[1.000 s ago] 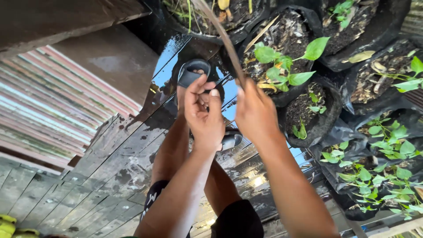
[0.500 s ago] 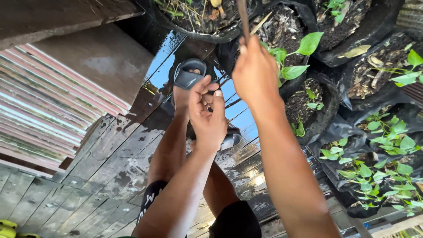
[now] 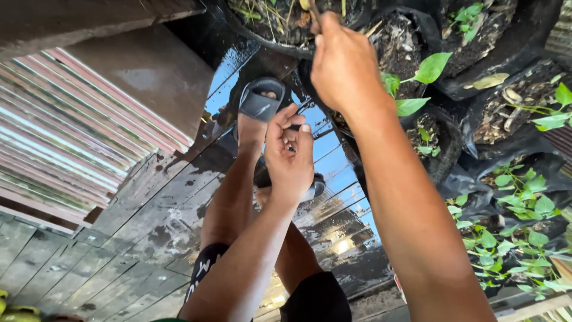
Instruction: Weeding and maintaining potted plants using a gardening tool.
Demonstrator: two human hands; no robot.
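Note:
My right hand (image 3: 342, 65) is raised over a black grow bag of soil and dry stems (image 3: 280, 21), shut on a thin brown stick (image 3: 313, 8) whose short end shows above my fist. Lower down, my left hand (image 3: 289, 152) hovers over my knees with its fingers curled in against the thumb; I see nothing in it. Below both hands are my bare legs and a foot in a grey sandal (image 3: 260, 101) on the wet dark planks (image 3: 161, 209).
Black grow bags with soil and green seedlings (image 3: 417, 71) crowd the right side, with leafy plants (image 3: 524, 209) lower right. A striped corrugated roof (image 3: 65, 137) lies beyond the planks' left edge. A second sandal (image 3: 313, 188) peeks out behind my left wrist.
My right hand has risen and moved away toward the top grow bag, carrying the stick, most of which is now out of view. My left hand has stayed almost in place.

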